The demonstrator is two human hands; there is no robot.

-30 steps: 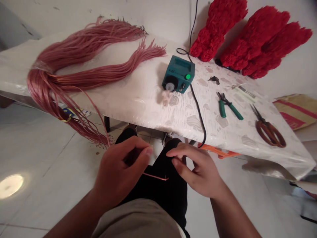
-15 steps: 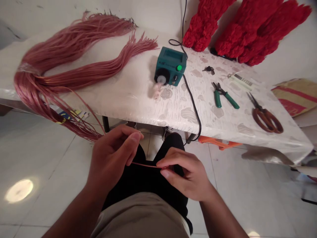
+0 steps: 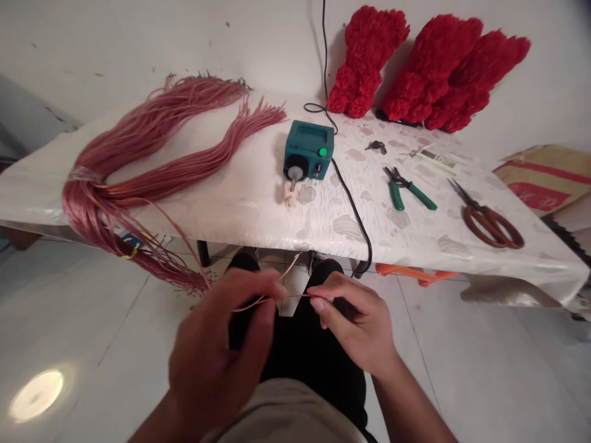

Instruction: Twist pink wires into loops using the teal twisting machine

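Observation:
Over my lap, my right hand (image 3: 355,323) pinches a thin pink cord (image 3: 295,296) between thumb and fingertips. The cord runs leftward to my left hand (image 3: 226,344), which is smeared by motion. Its thumb and forefinger stand apart, with the cord passing by them. A loose length of cord also rises towards the table edge. Beyond my left hand, a large bundle of pink cords (image 3: 180,184) is folded on the table, and its near ends hang over the edge. A small teal machine (image 3: 308,151) with a green button stands past my hands.
On the patterned tablecloth (image 3: 258,215) lie green-handled pliers (image 3: 409,187), brown-handled scissors (image 3: 492,221), small keys (image 3: 376,146) and a pale labelled strip (image 3: 436,161). Red ruffled bunches (image 3: 364,61) lean on the wall. A black cable (image 3: 353,203) crosses the table and drops over its edge.
My left thumb and forefinger have parted from their pinch, and a cord length now shows above them. The right hand keeps its pinch. The view has tilted up slightly.

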